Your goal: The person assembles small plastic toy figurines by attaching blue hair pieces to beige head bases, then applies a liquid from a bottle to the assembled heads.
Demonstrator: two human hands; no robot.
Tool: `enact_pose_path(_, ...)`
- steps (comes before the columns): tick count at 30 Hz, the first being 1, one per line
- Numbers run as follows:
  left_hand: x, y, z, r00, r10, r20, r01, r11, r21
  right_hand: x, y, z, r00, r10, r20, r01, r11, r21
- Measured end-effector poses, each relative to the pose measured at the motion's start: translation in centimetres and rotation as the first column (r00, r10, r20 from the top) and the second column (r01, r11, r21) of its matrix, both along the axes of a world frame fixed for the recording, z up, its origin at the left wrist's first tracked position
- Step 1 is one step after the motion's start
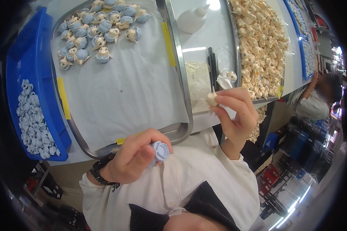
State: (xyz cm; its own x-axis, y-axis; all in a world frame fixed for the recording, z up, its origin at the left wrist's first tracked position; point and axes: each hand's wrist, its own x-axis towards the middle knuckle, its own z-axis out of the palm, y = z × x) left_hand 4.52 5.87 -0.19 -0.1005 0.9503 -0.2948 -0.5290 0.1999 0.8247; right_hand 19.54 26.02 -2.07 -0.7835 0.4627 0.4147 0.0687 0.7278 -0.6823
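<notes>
In front of my chest, my left hand (132, 157) is closed around a light blue doll hair piece (160, 151), its hollow side turned up. To the right and farther out, my right hand (237, 111) pinches a small cream doll head part (211, 99) between thumb and fingertips. The two pieces are well apart. On the white-lined metal tray (119, 92), several doll heads with blue hair (104, 27) lie grouped toward the far side. A dense heap of cream head parts (260, 46) fills another tray on the right.
A blue bin (29, 69) at the left holds loose blue hair pieces (34, 123). Between the trays stand a white squeeze bottle (192, 19), a clear round dish (199, 91) and dark slim tools (212, 67). Another person (316, 100) works at the far right.
</notes>
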Motion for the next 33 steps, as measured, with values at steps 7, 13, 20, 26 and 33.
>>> enact_pose_path(7, 0.0, 0.6, -0.2, 0.987, -0.060, -0.147, 0.073, 0.994, 0.081, -1.5, -2.0, 1.1, 0.860, 0.329, -0.392, -0.489, 0.751, -0.444)
enact_pose_path(13, 0.1, 0.4, -0.8, 0.998, -0.048, -0.033, 0.050, 0.996, 0.074, -2.4, -2.9, 1.1, 0.818, 0.363, -0.446, -0.550, 0.721, -0.422)
enact_pose_path(20, 0.0, 0.3, -0.8, 0.994, -0.029, 0.103, 0.029, 1.000, 0.002, -3.0, -3.4, 0.9, 0.793, 0.415, -0.445, -0.562, 0.780, -0.275)
enact_pose_path(26, 0.1, 0.1, -1.1, 0.995, 0.085, 0.043, -0.086, 0.996, 0.013, -3.0, -3.8, 0.6, 0.785, 0.423, -0.453, -0.556, 0.804, -0.212)
enact_pose_path(33, -0.2, 0.3, -0.7, 0.900, 0.197, -0.389, -0.145, 0.976, 0.160, -3.6, -4.7, 0.0, 0.796, 0.358, -0.488, -0.424, 0.905, -0.028)
